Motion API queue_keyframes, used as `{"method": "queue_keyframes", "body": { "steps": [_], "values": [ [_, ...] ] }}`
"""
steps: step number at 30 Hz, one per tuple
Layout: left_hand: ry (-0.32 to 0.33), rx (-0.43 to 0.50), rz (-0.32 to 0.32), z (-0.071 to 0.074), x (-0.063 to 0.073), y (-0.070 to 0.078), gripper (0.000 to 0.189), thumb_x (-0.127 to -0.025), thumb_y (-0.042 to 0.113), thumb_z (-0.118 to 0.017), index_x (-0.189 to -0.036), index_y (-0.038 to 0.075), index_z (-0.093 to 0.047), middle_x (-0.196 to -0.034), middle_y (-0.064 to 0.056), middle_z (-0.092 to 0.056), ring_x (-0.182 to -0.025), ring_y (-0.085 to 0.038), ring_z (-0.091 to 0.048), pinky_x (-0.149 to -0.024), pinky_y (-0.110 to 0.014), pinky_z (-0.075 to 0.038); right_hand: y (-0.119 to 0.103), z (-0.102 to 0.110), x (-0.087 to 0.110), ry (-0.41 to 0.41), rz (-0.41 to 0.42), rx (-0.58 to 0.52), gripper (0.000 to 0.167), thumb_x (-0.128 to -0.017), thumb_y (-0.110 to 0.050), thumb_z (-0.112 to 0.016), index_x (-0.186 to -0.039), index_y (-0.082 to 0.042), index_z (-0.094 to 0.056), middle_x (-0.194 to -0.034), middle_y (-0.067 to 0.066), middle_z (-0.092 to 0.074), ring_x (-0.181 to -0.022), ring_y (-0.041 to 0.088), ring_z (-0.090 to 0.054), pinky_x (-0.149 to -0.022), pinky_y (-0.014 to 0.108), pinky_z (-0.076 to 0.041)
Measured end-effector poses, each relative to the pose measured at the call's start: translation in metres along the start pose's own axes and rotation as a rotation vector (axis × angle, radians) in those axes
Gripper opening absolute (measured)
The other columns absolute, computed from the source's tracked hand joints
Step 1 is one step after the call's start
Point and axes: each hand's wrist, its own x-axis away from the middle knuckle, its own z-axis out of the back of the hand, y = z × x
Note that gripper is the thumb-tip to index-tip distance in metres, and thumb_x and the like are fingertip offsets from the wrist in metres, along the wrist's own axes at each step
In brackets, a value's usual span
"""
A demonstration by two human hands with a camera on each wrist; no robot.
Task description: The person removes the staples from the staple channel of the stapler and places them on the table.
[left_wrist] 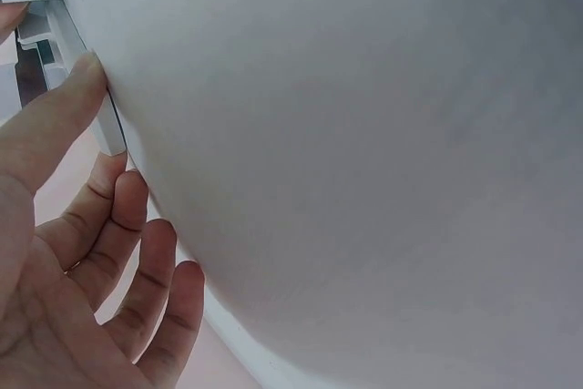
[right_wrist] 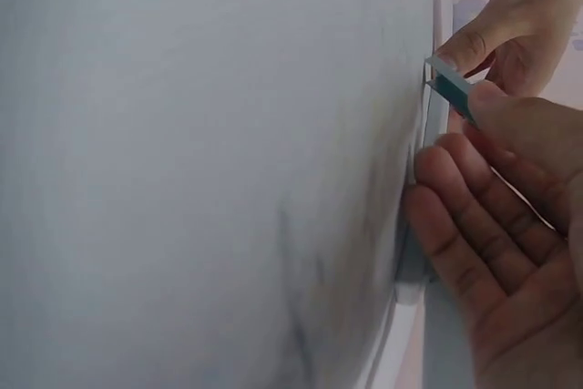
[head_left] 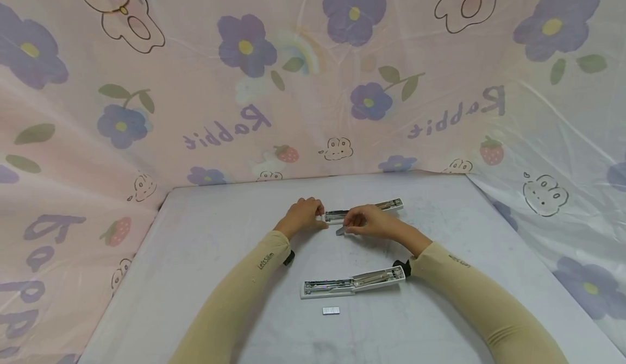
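Observation:
A white opened stapler (head_left: 335, 215) lies at the back of the table, its metal channel exposed. My left hand (head_left: 304, 214) is at its left end; in the left wrist view the thumb (left_wrist: 77, 88) lies on one side and the index finger on the other, gripping it. My right hand (head_left: 369, 221) pinches a grey strip of staples (head_left: 340, 232) between thumb and finger, just in front of the stapler. The strip of staples (right_wrist: 451, 87) shows its open channel side in the right wrist view. My right hand covers the stapler's middle.
Nearer me lies a second opened white stapler (head_left: 327, 293), its channel facing up. A short strip of staples (head_left: 331, 311) sits on the white table (head_left: 235, 212) in front of it. A patterned cloth (head_left: 303, 98) hangs behind and at the sides.

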Motion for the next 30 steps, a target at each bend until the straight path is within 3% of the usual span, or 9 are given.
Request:
{"method": "queue_keyframes", "body": {
  "steps": [7,18,30],
  "values": [
    [0.001,-0.004,0.003,-0.001,-0.001,-0.001,0.036,-0.093,0.041,-0.086,-0.108,0.014,-0.066,-0.102,0.003,-0.06,-0.097,-0.019,-0.052,-0.088,-0.037,-0.045,-0.001,0.001,0.002,-0.012,-0.002,0.017,0.013,-0.098,-0.012,-0.08,-0.109,-0.008,-0.076,-0.096,-0.004,-0.074,-0.083,0.007,-0.067,-0.075,0.028,-0.058],
    [0.005,-0.001,-0.002,-0.002,-0.003,0.0,0.036,-0.093,0.041,-0.086,-0.108,0.015,-0.066,-0.102,0.003,-0.061,-0.098,-0.019,-0.052,-0.089,-0.038,-0.046,-0.007,0.0,0.004,-0.018,-0.021,0.143,0.01,-0.098,-0.013,-0.08,-0.106,-0.01,-0.075,-0.086,-0.008,-0.068,-0.074,0.006,-0.058,-0.068,0.026,-0.05],
    [-0.012,0.02,0.008,-0.002,-0.003,0.0,0.035,-0.094,0.039,-0.085,-0.109,0.015,-0.066,-0.102,0.003,-0.06,-0.101,-0.019,-0.051,-0.095,-0.042,-0.046,-0.01,-0.002,0.004,-0.039,-0.038,0.152,0.01,-0.098,-0.012,-0.08,-0.107,-0.009,-0.075,-0.084,-0.006,-0.065,-0.073,0.007,-0.057,-0.067,0.026,-0.05]
  ]
}}
